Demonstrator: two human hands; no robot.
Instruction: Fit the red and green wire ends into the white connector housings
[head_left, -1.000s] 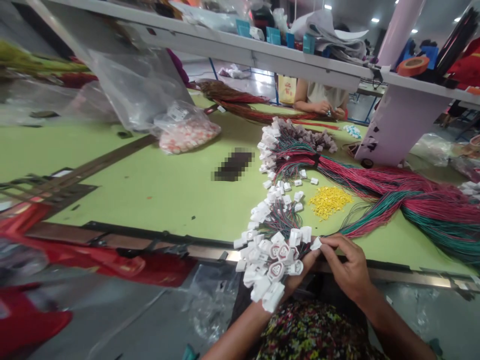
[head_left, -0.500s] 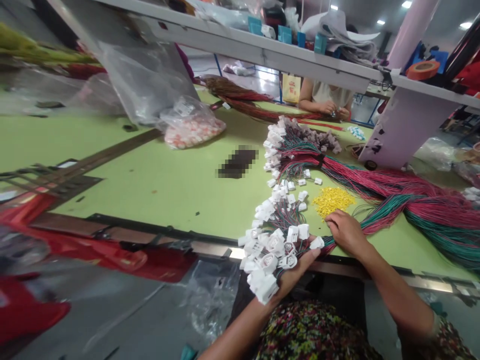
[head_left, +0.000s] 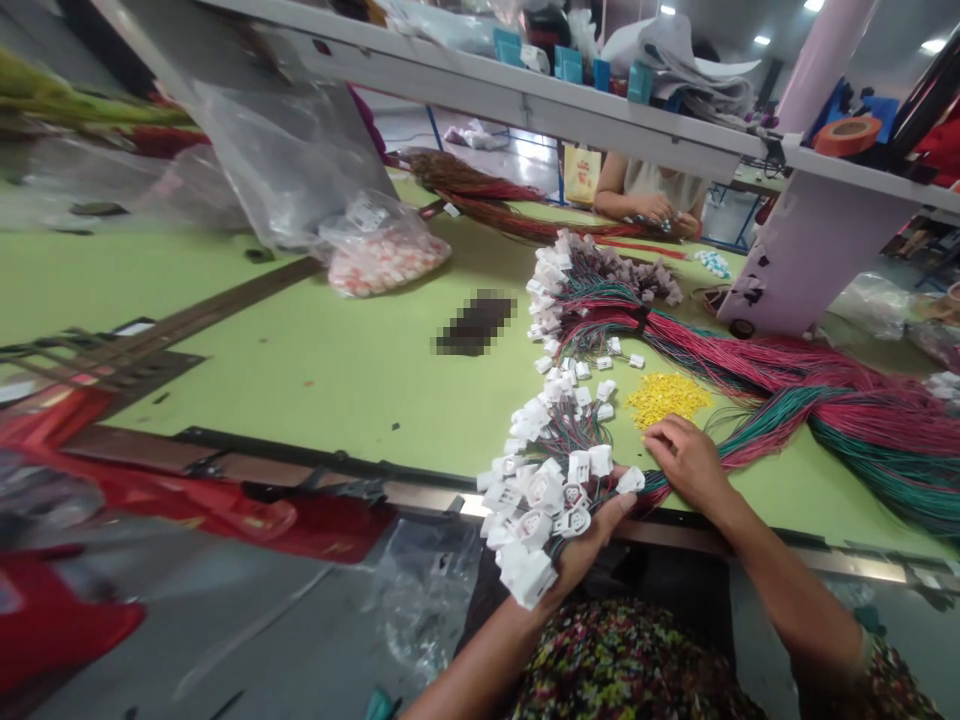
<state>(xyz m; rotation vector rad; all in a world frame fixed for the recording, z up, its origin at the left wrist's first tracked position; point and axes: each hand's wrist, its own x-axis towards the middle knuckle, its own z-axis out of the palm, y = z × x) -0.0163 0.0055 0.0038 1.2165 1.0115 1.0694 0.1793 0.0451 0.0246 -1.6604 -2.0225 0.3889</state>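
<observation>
My left hand (head_left: pixel 594 545) is wrapped from below around a bunch of wires with white plastic connectors (head_left: pixel 534 528) at their ends, at the table's front edge. The thumb lies against one connector on the right of the bunch. My right hand (head_left: pixel 688 462) rests low over the green tabletop (head_left: pixel 360 380), fingers curled and fingertips pressed together. Whatever may be between those fingertips is too small to make out. Just beyond them lies a heap of small yellow pieces (head_left: pixel 669 400).
A thick bundle of red and green wires (head_left: pixel 795 385) runs to the right. A bag of orange and white pieces (head_left: pixel 390 262) and a pixelated dark object (head_left: pixel 476 323) lie leftward. Above is a shelf (head_left: pixel 525 105). Across the table, a person's hands (head_left: pixel 667 218) hold something small.
My right hand has shifted slightly left. The held connectors have turned and moved a little left with my left hand.
</observation>
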